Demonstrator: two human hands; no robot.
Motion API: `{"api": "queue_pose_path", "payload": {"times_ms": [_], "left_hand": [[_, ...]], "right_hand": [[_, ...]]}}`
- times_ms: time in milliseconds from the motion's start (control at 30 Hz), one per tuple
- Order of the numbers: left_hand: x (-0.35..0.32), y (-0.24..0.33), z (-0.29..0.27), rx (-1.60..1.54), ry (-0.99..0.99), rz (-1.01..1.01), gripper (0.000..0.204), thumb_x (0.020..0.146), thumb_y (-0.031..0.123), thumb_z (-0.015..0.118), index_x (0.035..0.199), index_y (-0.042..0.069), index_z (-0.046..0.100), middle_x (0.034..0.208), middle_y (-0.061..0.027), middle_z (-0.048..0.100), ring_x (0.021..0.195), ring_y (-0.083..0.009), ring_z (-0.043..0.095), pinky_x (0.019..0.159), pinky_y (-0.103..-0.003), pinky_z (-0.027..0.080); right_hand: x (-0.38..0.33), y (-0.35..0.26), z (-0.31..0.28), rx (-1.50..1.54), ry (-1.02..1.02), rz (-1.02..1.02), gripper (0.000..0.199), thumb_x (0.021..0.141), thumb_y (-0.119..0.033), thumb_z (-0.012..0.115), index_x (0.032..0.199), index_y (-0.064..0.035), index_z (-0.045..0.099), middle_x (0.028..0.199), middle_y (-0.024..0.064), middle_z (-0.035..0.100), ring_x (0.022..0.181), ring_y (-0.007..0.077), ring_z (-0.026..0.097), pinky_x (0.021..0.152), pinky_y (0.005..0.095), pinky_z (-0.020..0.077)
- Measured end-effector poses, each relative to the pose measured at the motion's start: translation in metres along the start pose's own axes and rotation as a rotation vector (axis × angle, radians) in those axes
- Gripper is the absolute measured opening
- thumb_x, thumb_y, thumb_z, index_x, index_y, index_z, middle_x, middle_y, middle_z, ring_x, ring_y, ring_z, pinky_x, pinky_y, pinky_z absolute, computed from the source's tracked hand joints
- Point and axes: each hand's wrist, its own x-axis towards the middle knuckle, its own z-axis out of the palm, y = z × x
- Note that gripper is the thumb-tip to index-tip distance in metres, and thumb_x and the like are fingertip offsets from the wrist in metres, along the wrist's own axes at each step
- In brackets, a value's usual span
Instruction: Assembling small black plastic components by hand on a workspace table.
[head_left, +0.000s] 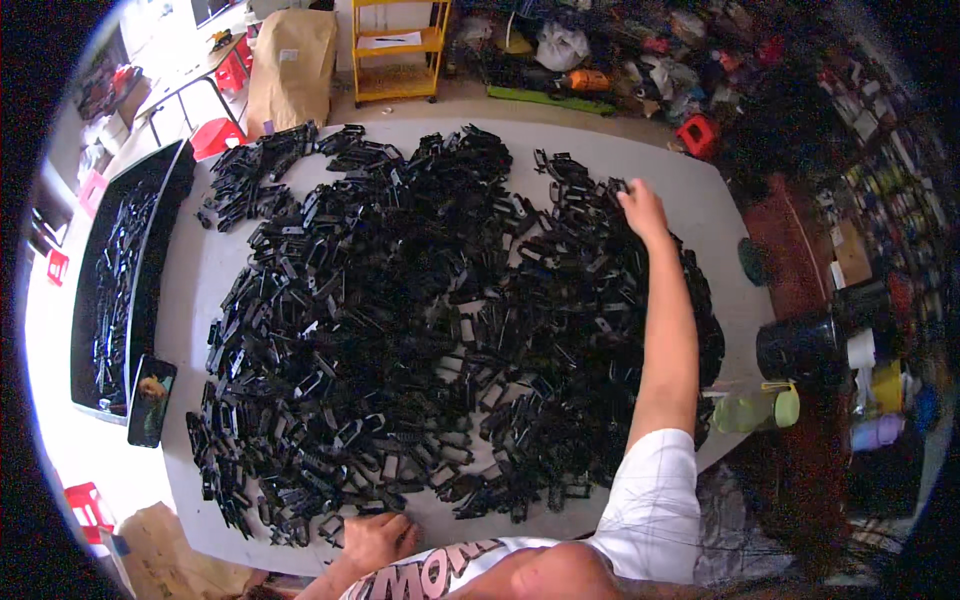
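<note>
A broad heap of small black plastic parts [390, 270] covers most of a pale table [690, 185]. Stretched out to the far right side of the heap, my right hand [643, 210] has its fingers pinched at a small black plastic part [617, 186]. Close to the table's near edge, my left hand [375, 541] rests with curled fingers just below the heap. Whatever lies inside those fingers is hidden. Several loose black parts lie next to the left hand.
A black bin [180, 200] of similar parts stands along the left side, with a phone [150, 410] at its near corner. At the right edge lies a green bottle [745, 412]. Beyond the table are a yellow rack [398, 85] and a brown paper-covered bundle [290, 75].
</note>
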Motion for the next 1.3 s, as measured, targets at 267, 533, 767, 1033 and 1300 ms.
{"api": "queue_pose_path", "payload": {"times_ms": [267, 533, 767, 1033, 1300], "left_hand": [[-0.006, -0.005, 0.003, 0.074, -0.014, 0.042, 0.025, 0.072, 0.023, 0.066, 0.058, 0.013, 0.049, 0.053, -0.0016, 0.051, 0.041, -0.0219, 0.052, 0.036, -0.036, 0.039], [-0.004, -0.003, 0.006, 0.051, 0.012, 0.020, 0.023, 0.071, 0.020, 0.065, 0.059, 0.012, 0.048, 0.052, -0.0028, 0.050, 0.041, -0.0234, 0.051, 0.038, -0.038, 0.038], [-0.002, -0.001, 0.005, 0.063, -0.006, -0.004, 0.022, 0.072, 0.019, 0.064, 0.058, 0.011, 0.048, 0.052, -0.0041, 0.050, 0.043, -0.0246, 0.052, 0.039, -0.037, 0.039], [-0.001, 0.003, 0.000, 0.097, -0.030, -0.024, 0.019, 0.074, 0.021, 0.063, 0.062, 0.011, 0.053, 0.055, -0.0046, 0.053, 0.046, -0.0256, 0.054, 0.041, -0.039, 0.041], [-0.004, 0.001, 0.003, 0.115, -0.040, -0.025, 0.016, 0.075, 0.022, 0.063, 0.065, 0.012, 0.056, 0.057, -0.0043, 0.054, 0.047, -0.0257, 0.054, 0.042, -0.039, 0.042]], "right_hand": [[-0.048, -0.003, -0.052, -0.338, -0.386, 0.214, 0.025, 0.084, -0.028, 0.057, 0.081, -0.0037, 0.062, 0.087, 0.0165, 0.060, 0.082, 0.0359, 0.059, 0.071, 0.0461, 0.0460], [-0.063, -0.059, -0.003, -0.246, -0.126, -0.451, 0.028, 0.072, -0.024, 0.061, 0.098, -0.0149, 0.065, 0.112, 0.0096, 0.056, 0.106, 0.0314, 0.050, 0.090, 0.0480, 0.0398], [-0.063, -0.029, -0.034, -0.394, -0.284, 0.067, 0.022, 0.071, -0.030, 0.063, 0.087, -0.0149, 0.065, 0.106, 0.0115, 0.053, 0.108, 0.0354, 0.045, 0.087, 0.0633, 0.0347], [-0.076, 0.045, -0.056, -0.268, -0.190, 0.216, 0.016, 0.070, -0.025, 0.063, 0.078, -0.0121, 0.065, 0.092, 0.0155, 0.059, 0.089, 0.0368, 0.054, 0.079, 0.0481, 0.0454], [-0.083, 0.025, -0.065, -0.212, 0.097, 0.001, 0.011, 0.076, -0.013, 0.061, 0.084, -0.0048, 0.064, 0.093, 0.0128, 0.062, 0.084, 0.0317, 0.058, 0.077, 0.0415, 0.0469]]}}
